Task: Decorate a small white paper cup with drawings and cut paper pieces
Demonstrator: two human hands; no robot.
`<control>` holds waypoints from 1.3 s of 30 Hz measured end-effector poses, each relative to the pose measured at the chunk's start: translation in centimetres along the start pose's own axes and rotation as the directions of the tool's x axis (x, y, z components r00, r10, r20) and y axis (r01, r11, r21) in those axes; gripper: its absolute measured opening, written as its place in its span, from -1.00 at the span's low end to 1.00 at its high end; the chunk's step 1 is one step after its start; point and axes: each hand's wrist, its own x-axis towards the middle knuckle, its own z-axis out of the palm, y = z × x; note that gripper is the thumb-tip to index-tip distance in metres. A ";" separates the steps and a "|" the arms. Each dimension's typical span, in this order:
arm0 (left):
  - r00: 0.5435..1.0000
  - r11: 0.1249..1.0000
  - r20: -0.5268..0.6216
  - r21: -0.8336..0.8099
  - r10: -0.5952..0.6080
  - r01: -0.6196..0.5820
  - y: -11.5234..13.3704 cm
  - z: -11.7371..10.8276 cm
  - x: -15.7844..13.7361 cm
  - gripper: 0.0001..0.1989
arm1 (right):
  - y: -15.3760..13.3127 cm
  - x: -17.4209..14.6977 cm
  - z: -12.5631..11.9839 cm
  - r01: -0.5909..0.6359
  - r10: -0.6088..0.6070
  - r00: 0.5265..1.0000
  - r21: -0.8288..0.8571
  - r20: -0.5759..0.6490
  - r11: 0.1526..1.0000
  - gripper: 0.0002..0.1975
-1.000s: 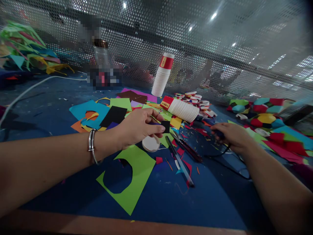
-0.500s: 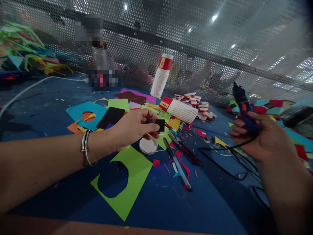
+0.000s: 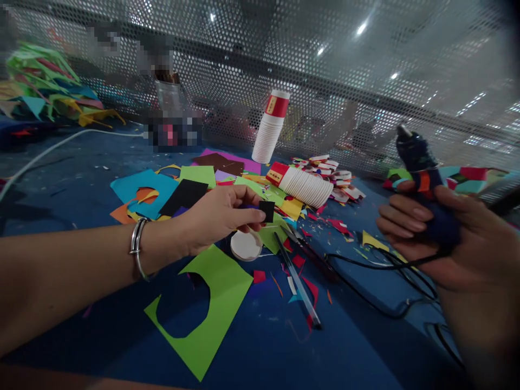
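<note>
Between thumb and fingers, my left hand [image 3: 227, 216] pinches a small black paper square [image 3: 267, 212] above the table. Just below it lies a round white disc [image 3: 246, 245], perhaps a cut cup base. My right hand [image 3: 450, 233] grips a dark blue glue gun [image 3: 430, 200] with an orange trigger, its nozzle pointing up and away. From its handle a black cord [image 3: 365, 265] trails onto the table. A green paper sheet with a round cut-out [image 3: 225, 292] is in front of my left wrist.
A pen [image 3: 298, 281] and dark-handled scissors [image 3: 311, 254] lie mid-table among paper scraps. Stacked paper cups stand upright [image 3: 270, 127], and another cup stack [image 3: 306, 186] lies on its side. Cut cup pieces [image 3: 337, 176] are heaped behind. A perforated metal screen [image 3: 325, 81] borders the back.
My right hand has brought the glue gun somewhat closer, and it looks larger, with the nozzle turned more away. My left hand keeps the black paper square nearly in place.
</note>
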 end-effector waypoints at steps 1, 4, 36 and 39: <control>1.000 1.000 0.002 -0.008 -0.002 0.002 0.0 0.0 0.0 -0.88 | 0.1 -0.1 0.1 -0.027 0.027 1.000 0.008 0.007 1.000 -0.66; 1.000 0.999 -0.003 -0.037 -0.011 0.011 -0.1 0.1 0.0 -0.84 | 0.3 -0.3 0.5 -0.033 0.028 0.998 0.101 0.051 0.994 -0.65; 0.999 0.992 -0.045 -0.124 0.011 -0.017 -1.0 0.1 0.6 -0.74 | 0.6 -2.6 3.0 -0.115 -0.011 0.960 0.428 0.281 0.896 -0.85; 0.999 0.993 -0.052 -0.121 -0.001 -0.005 -0.8 0.2 0.5 -0.76 | 0.6 -2.7 3.1 -0.125 0.006 0.963 0.422 0.271 0.898 -0.85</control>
